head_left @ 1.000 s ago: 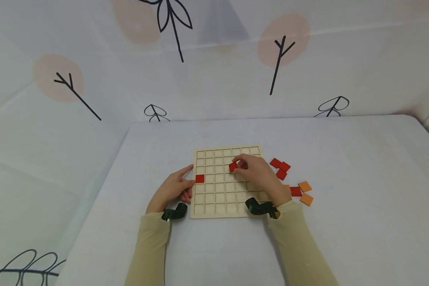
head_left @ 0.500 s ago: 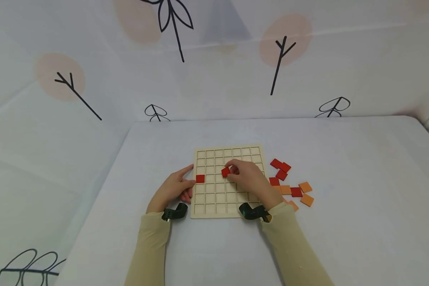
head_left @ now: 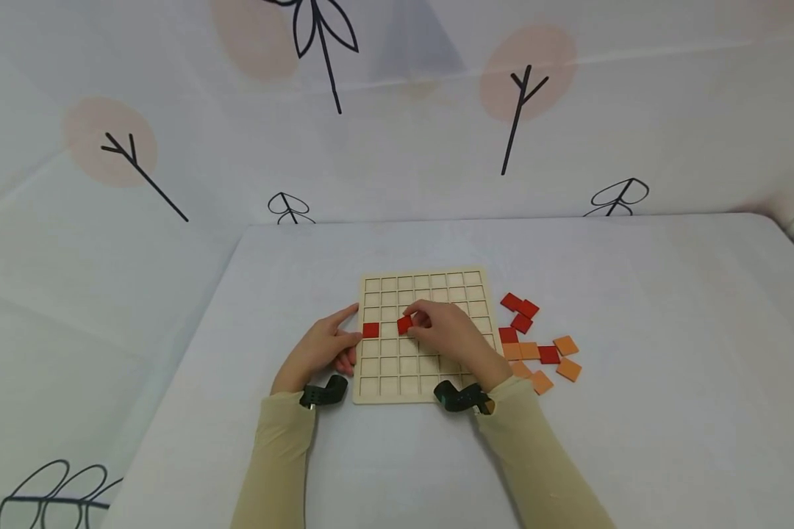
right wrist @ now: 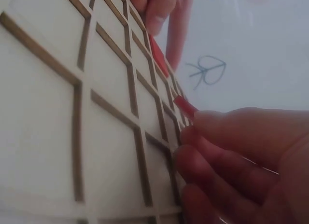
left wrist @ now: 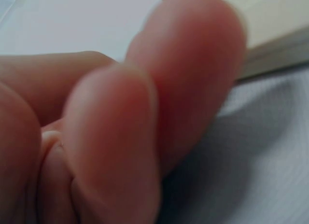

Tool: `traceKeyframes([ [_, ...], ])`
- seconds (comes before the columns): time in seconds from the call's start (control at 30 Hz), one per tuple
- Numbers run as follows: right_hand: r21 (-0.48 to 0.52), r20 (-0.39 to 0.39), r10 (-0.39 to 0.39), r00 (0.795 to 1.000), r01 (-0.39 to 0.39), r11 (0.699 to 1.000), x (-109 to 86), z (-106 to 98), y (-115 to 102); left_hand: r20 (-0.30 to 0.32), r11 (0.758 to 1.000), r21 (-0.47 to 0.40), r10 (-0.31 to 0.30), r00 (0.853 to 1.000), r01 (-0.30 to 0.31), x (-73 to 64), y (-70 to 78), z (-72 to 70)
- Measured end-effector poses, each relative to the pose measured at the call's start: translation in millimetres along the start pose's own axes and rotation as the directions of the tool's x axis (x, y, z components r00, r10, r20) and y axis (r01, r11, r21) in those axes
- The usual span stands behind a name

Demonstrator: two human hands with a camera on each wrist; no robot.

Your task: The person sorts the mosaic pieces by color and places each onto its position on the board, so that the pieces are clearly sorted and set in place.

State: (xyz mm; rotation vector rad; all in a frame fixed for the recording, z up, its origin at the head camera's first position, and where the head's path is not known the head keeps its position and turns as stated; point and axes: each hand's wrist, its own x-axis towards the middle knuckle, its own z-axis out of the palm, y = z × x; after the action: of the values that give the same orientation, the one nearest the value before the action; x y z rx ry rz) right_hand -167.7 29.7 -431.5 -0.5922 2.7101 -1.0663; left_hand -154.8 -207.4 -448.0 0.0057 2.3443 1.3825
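Observation:
A pale wooden grid board [head_left: 408, 366] lies on the table, with one red square tile [head_left: 370, 330] in a cell of its left column. My left hand [head_left: 317, 349] rests against the board's left edge, index finger stretched along it and thumb tip at the rim by that tile. Its other fingers curl loosely beside the edge, blurred in the left wrist view. Between thumb and index finger my right hand [head_left: 446, 330] pinches a second red tile [head_left: 405, 324], close over the same row. The right wrist view shows this held tile [right wrist: 185, 107] tilted above the cells.
Right of the board lie loose red tiles [head_left: 521, 323] and orange tiles [head_left: 568, 369], several of each, some touching. A white cloth covers the table [head_left: 668, 330], and a patterned cloth wall [head_left: 397, 147] rises behind it.
My right hand has moved left and slightly toward me over the board, carrying the red tile closer to the left column. More loose tiles show behind the wrist. My left hand has stayed put.

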Motion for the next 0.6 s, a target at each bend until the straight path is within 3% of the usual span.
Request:
traceKeyframes([
  [0.3,-0.009,-0.018,0.056,0.998,-0.056,0.998,1.2,12,-4,0.003,1.0,0.0,-0.008,1.0,0.008,1.0,-0.5,-0.2],
  [0.6,-0.037,-0.075,0.057,0.996,-0.06,0.998,1.6,19,-9,0.038,1.0,-0.005,-0.005,0.999,0.005,-17.3,26.5,-2.0],
])
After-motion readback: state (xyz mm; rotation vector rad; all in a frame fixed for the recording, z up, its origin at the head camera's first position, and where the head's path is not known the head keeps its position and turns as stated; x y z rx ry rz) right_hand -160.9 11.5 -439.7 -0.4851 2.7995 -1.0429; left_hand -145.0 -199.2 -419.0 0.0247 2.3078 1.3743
